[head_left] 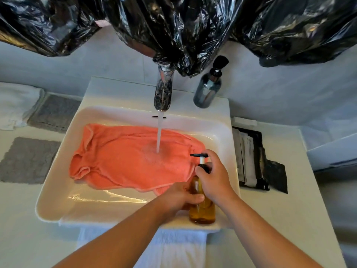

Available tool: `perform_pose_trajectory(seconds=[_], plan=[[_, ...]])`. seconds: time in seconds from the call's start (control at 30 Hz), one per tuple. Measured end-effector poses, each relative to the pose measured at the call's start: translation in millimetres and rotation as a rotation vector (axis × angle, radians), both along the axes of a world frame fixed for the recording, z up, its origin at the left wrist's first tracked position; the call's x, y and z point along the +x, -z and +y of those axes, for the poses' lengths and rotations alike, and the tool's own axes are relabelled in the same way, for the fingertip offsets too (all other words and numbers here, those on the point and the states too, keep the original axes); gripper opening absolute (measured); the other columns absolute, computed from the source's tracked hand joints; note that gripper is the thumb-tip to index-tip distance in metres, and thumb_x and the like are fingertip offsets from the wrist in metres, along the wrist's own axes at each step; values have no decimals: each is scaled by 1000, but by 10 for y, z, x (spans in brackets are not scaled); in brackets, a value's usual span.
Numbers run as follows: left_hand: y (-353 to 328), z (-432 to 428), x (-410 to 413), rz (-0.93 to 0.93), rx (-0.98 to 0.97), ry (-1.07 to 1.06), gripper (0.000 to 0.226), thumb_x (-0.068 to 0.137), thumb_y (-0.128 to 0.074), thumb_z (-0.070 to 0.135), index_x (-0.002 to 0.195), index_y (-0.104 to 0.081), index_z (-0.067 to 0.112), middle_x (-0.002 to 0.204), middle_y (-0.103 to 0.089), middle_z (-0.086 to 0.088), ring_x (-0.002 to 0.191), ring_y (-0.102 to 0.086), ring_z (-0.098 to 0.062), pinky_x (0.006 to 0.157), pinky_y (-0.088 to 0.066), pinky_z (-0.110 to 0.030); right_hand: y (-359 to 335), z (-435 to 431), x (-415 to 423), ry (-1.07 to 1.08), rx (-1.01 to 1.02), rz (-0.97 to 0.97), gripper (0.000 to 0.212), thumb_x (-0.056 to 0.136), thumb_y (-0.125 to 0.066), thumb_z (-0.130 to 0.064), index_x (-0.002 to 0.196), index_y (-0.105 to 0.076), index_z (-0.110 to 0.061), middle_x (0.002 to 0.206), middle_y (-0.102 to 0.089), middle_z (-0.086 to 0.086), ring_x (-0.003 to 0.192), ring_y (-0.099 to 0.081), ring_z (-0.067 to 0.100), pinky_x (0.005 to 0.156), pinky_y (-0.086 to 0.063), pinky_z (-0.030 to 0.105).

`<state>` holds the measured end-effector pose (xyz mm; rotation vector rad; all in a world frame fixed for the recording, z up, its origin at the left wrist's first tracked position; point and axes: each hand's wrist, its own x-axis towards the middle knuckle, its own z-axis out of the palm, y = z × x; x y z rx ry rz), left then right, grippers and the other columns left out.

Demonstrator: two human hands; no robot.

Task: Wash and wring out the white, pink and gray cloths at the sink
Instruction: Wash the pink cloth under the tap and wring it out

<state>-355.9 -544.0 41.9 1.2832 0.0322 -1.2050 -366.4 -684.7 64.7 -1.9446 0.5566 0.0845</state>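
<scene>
The pink cloth (131, 157) lies spread and rumpled across the basin of the white sink (58, 190), wet and covering most of its floor. A stream of water (159, 136) runs from the chrome faucet (163, 91) at the back of the sink and lands on the cloth right of its middle.

An amber pump bottle (201, 207) of liquid soap stands upright on the sink's near rim, toward the right corner. The left hand (179, 196) wraps the bottle's body from the left, its grip clamped on the glass-like side. The right hand (214, 175) is at the top of the bottle: the thumb lies against the black collar, the fingers curl over the back of the black pump head, and so this grip is clamped on the pump. The spout points left, over the cloth.

On the desk left of the sink lie two gray cloths, one farther back (56, 113) and one nearer (29, 160), with a folded white cloth (15, 105) beyond the far one. A white towel (173, 246) hangs in front of the sink. On the sink's back ledge, right of the faucet, stands a dark pump bottle (207, 89). Right of the sink a black tray (259, 135) holds flat sachets; their print is too small to read. Black plastic sheeting (173, 26) hangs above the sink.
</scene>
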Motion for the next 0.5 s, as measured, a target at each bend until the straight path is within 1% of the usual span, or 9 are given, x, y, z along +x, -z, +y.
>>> perform_pose_trajectory(seconds=[0.07,0.13,0.2,0.27,0.33,0.4,0.47,0.5], plan=[[9,3,-4,15,3,3,29,92,-65,5,120,-66,9,114,-73,-13,106,-70,-25,86,-57,-35,34,-8,-14,23,-8,3,40,95,-60,-12,127,-55,-34,98,-70,-3,85,-66,11,66,-46,14],[22,10,-1,30,6,6,29,92,-66,7,121,-65,11,116,-72,-14,109,-70,-27,89,-58,-37,29,6,-16,23,-4,15,40,95,-59,-12,129,-54,-32,100,-69,-3,85,-66,8,65,-46,12],[34,13,5,33,-9,11,32,87,-71,10,119,-66,11,110,-74,-12,108,-70,-27,89,-58,-37,8,24,-25,10,6,14,42,97,-59,-12,132,-51,-33,100,-67,-6,81,-64,2,64,-46,11],[27,32,12,7,-26,0,39,77,-76,15,115,-69,9,104,-76,-9,104,-71,-26,90,-56,-39,-18,39,-36,0,-5,-19,49,97,-59,-12,137,-47,-37,103,-66,-10,84,-64,-2,68,-48,14],[-26,107,37,-98,8,-30,40,71,-80,16,110,-71,9,103,-76,-9,102,-72,-25,92,-57,-40,-48,79,-18,-20,11,-70,56,97,-60,-12,141,-42,-41,104,-65,-10,89,-64,1,73,-52,16],[-105,252,108,-243,80,-79,36,71,-83,12,105,-72,12,99,-77,-6,98,-73,-23,90,-58,-39,-103,158,45,-52,63,-127,58,97,-61,-15,140,-39,-48,105,-66,-6,93,-65,7,79,-55,22],[-208,472,233,-344,137,-160,33,74,-84,5,103,-71,15,94,-77,-1,92,-73,-17,81,-58,-31,-138,228,139,-59,154,-138,50,98,-59,-27,130,-38,-60,114,-64,-5,101,-64,10,84,-57,28],[-270,600,320,-386,164,-210,34,74,-84,4,102,-70,16,92,-77,2,89,-73,-15,77,-57,-26,-149,246,194,-45,181,-128,45,98,-58,-31,125,-38,-62,118,-61,-7,105,-62,10,87,-55,30]])
